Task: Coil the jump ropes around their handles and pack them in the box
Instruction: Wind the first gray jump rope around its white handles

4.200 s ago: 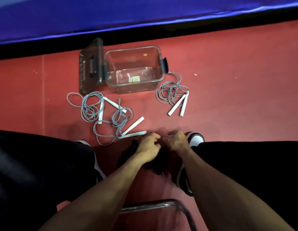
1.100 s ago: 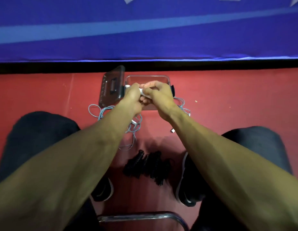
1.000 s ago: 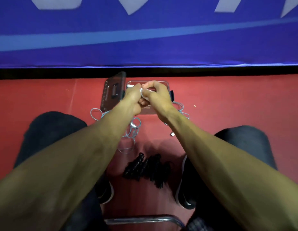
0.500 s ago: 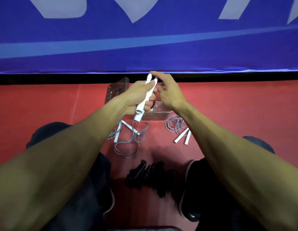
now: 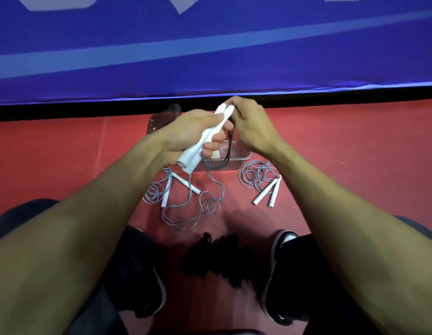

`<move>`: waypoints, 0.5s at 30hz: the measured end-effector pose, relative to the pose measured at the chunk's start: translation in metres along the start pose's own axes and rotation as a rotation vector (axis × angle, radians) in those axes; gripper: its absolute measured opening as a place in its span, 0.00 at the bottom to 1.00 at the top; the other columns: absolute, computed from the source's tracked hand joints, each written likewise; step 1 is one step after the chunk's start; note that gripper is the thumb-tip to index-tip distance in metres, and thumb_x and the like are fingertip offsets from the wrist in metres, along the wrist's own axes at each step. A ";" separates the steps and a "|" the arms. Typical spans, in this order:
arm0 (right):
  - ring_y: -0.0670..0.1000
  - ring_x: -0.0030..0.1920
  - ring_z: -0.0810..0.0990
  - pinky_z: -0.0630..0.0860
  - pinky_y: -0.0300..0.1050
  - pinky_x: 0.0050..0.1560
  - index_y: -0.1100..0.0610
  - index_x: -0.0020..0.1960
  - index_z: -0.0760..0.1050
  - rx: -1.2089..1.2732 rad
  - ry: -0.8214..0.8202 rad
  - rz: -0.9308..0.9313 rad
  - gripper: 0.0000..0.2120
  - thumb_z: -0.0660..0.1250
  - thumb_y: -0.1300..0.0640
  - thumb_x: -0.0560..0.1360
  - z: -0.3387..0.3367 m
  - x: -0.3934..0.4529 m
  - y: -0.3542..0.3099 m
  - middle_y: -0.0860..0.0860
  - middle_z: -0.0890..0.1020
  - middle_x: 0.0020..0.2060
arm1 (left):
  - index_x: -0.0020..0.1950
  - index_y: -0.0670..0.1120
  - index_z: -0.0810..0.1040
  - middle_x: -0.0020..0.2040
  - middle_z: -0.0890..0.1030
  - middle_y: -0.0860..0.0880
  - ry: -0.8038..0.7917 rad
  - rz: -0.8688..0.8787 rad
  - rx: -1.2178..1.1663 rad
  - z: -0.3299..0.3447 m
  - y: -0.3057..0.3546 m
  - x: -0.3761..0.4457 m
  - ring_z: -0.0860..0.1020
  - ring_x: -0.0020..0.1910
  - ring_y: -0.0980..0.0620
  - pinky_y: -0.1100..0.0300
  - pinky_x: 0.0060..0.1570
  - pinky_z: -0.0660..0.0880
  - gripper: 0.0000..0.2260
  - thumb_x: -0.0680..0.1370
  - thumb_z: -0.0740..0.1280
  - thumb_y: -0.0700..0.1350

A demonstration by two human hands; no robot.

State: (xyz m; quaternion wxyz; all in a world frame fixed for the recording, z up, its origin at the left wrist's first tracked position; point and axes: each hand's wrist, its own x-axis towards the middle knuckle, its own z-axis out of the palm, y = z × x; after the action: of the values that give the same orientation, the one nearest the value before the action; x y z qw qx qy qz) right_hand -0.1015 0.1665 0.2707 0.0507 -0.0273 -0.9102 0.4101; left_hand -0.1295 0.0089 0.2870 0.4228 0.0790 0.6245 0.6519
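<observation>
My left hand (image 5: 186,134) grips two white jump-rope handles (image 5: 202,143) side by side, raised above the floor. My right hand (image 5: 248,126) pinches the rope at the handles' top ends. The grey rope (image 5: 216,187) hangs from them and trails in loops on the red floor. The clear plastic box (image 5: 244,157) stands open behind my hands, mostly hidden, with its lid (image 5: 161,119) standing at its left. A second grey rope with white handles (image 5: 166,189) lies left on the floor, and a third (image 5: 264,184) lies to the right.
A black coiled bundle (image 5: 217,257) lies on the floor between my two black shoes (image 5: 282,274). A blue padded wall (image 5: 210,44) with a black base strip runs just behind the box. The red floor extends left and right.
Both hands have lifted a rope's two white handles from the floor and brought them together in the left hand. The right hand has shifted to the handles' top, taking the rope there.
</observation>
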 end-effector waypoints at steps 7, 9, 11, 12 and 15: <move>0.54 0.39 0.75 0.74 0.50 0.43 0.55 0.47 0.74 0.054 -0.087 -0.003 0.10 0.55 0.60 0.82 0.012 -0.007 -0.008 0.50 0.78 0.36 | 0.46 0.43 0.70 0.30 0.73 0.47 0.133 0.063 0.224 -0.004 -0.011 -0.010 0.69 0.23 0.50 0.62 0.24 0.66 0.08 0.85 0.56 0.40; 0.56 0.43 0.77 0.74 0.55 0.47 0.56 0.53 0.74 0.082 -0.102 -0.017 0.10 0.54 0.59 0.82 0.013 -0.009 -0.011 0.54 0.81 0.41 | 0.48 0.43 0.71 0.29 0.68 0.48 0.161 0.076 0.263 -0.008 -0.011 -0.012 0.63 0.23 0.51 0.63 0.25 0.61 0.08 0.85 0.56 0.41; 0.55 0.39 0.76 0.74 0.56 0.44 0.54 0.56 0.71 0.119 -0.089 -0.023 0.08 0.54 0.57 0.83 0.014 -0.011 -0.011 0.55 0.81 0.38 | 0.48 0.43 0.72 0.29 0.66 0.50 0.197 0.074 0.301 -0.011 -0.012 -0.013 0.60 0.25 0.52 0.62 0.26 0.58 0.09 0.85 0.57 0.44; 0.55 0.36 0.75 0.74 0.56 0.42 0.53 0.55 0.70 0.115 -0.067 -0.034 0.06 0.55 0.56 0.83 0.014 -0.012 -0.011 0.56 0.80 0.35 | 0.47 0.44 0.73 0.28 0.65 0.50 0.200 0.075 0.305 -0.011 -0.012 -0.013 0.60 0.25 0.53 0.62 0.26 0.58 0.11 0.86 0.57 0.46; 0.58 0.35 0.74 0.75 0.58 0.40 0.54 0.49 0.71 0.069 0.008 -0.035 0.06 0.56 0.57 0.82 0.012 -0.010 -0.008 0.55 0.78 0.31 | 0.45 0.43 0.74 0.28 0.65 0.50 0.186 0.064 0.248 -0.008 -0.013 -0.013 0.60 0.23 0.53 0.65 0.24 0.59 0.20 0.87 0.53 0.54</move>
State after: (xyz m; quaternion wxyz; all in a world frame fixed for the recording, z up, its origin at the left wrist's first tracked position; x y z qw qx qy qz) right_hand -0.0930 0.1513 0.2681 0.0625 -0.0114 -0.8956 0.4404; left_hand -0.1209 -0.0070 0.2796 0.3291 0.0899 0.7338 0.5875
